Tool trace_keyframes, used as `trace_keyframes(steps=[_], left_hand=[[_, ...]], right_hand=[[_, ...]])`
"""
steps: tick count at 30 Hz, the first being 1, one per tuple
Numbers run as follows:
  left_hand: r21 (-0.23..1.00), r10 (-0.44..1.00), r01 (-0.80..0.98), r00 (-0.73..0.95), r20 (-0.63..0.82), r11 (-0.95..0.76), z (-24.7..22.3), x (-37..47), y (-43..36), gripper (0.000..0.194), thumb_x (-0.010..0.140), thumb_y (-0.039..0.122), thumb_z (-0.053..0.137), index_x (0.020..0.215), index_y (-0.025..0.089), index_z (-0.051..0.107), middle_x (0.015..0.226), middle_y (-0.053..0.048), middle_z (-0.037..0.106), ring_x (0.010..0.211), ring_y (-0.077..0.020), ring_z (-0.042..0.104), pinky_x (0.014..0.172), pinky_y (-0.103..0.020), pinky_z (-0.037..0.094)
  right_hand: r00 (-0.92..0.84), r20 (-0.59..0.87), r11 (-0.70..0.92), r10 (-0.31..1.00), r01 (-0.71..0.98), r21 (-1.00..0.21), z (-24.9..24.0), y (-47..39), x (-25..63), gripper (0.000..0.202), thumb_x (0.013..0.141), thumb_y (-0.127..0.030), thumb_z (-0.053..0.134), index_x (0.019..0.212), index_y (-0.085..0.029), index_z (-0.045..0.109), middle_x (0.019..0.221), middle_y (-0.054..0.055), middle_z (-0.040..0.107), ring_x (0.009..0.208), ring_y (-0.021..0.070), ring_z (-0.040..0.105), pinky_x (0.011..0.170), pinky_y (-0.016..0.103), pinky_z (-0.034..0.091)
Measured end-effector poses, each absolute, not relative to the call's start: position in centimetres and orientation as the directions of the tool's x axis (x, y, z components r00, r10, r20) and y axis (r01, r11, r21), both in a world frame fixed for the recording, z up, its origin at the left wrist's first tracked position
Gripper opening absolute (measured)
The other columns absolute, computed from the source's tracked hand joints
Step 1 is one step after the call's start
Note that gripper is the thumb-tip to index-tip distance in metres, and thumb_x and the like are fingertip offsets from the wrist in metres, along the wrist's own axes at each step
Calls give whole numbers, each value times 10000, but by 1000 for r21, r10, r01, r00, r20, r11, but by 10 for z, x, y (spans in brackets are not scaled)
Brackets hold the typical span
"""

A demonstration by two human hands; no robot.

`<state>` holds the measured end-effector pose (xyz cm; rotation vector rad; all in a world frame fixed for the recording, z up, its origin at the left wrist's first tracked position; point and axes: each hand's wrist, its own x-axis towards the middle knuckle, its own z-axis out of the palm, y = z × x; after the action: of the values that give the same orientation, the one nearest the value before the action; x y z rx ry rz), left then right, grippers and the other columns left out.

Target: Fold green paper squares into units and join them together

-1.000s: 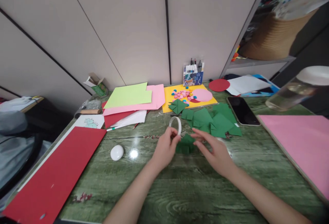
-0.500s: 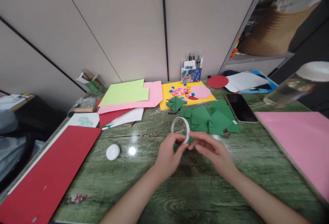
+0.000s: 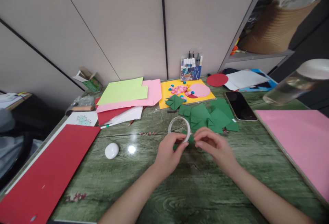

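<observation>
Craft table, mid-session. Item in hand: a roll of tape (image 3: 179, 128), held upright on its edge just above the green marbled table (image 3: 195, 189); the left hand (image 3: 168, 153) pinches its lower rim between thumb and fingers, while the right hand (image 3: 214, 146) meets it from the other side with fingertips drawn together at the rim, as if working at the tape's free end, though whether a strip is lifted is too small to tell. Directly beneath the hands: a folded green paper piece (image 3: 190, 139), mostly hidden. Behind it: a pile of folded green paper shapes (image 3: 208, 116), already cut and creased. Further back: a yellow sheet (image 3: 167, 98) bearing a pink circle and small pink and blue beads. Judged progress: folding largely done, no tape visibly applied to any green piece, joining or mounting still outstanding. Also present: a red sheet (image 3: 48, 169), a white oval object (image 3: 111, 150), a phone (image 3: 240, 105), a pink board (image 3: 300, 138), a box of markers (image 3: 190, 69).
</observation>
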<state>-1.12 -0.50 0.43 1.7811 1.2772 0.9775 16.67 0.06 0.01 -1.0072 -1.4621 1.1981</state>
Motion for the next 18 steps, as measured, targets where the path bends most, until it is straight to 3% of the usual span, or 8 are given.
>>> trace_keyframes(steps=[3, 6, 9, 11, 13, 18], left_hand=[[872, 960, 420, 222, 170, -252, 3, -12, -5, 152, 824, 248, 536, 950, 187, 597, 899, -35, 659, 826, -144, 592, 758, -265, 459], [826, 941, 459, 242, 238, -327, -1, -12, -6, 153, 827, 241, 533, 957, 194, 598, 910, -28, 662, 834, -141, 590, 753, -262, 460], [749, 915, 526, 257, 311, -403, -5, -12, -6, 142, 827, 228, 534, 949, 192, 597, 884, -23, 662, 810, -140, 585, 739, -267, 457], [700, 899, 565, 276, 339, -437, -7, -12, -6, 139, 835, 222, 523, 950, 190, 592, 877, -23, 662, 803, -142, 579, 733, -272, 453], [640, 877, 601, 300, 375, -479, -9, -12, -7, 137, 843, 217, 510, 953, 186, 585, 872, -24, 661, 797, -147, 571, 724, -280, 446], [395, 768, 678, 422, 482, -620, -9, -12, -7, 134, 851, 183, 489, 958, 156, 564, 803, -36, 648, 729, -161, 550, 660, -302, 406]], right_hand=[[-135, 305, 331, 943, 269, -905, 1, -3, 167, 134, 816, -232, 566, 933, -245, 630, 927, 44, 553, 815, 167, 564, 733, 316, 463], [-205, 460, 492, 864, 539, -683, -1, -5, 166, 321, 838, -176, 528, 1143, -267, 573, 1077, 77, 545, 893, 177, 561, 802, 352, 433], [-290, 605, 595, 742, 701, -393, -2, -5, 166, 334, 817, -133, 559, 1120, -267, 596, 1045, 79, 595, 886, 188, 568, 779, 370, 399], [-302, 660, 596, 688, 754, -276, -2, -5, 166, 268, 789, -134, 603, 1024, -259, 637, 964, 64, 637, 842, 187, 582, 754, 372, 376], [-293, 681, 585, 671, 774, -242, -1, -5, 166, 185, 770, -146, 633, 926, -241, 655, 911, 53, 659, 816, 185, 591, 748, 373, 363], [-279, 654, 572, 704, 768, -288, 0, -6, 163, 62, 758, -162, 638, 802, -206, 640, 870, 49, 667, 823, 192, 593, 767, 379, 354]])
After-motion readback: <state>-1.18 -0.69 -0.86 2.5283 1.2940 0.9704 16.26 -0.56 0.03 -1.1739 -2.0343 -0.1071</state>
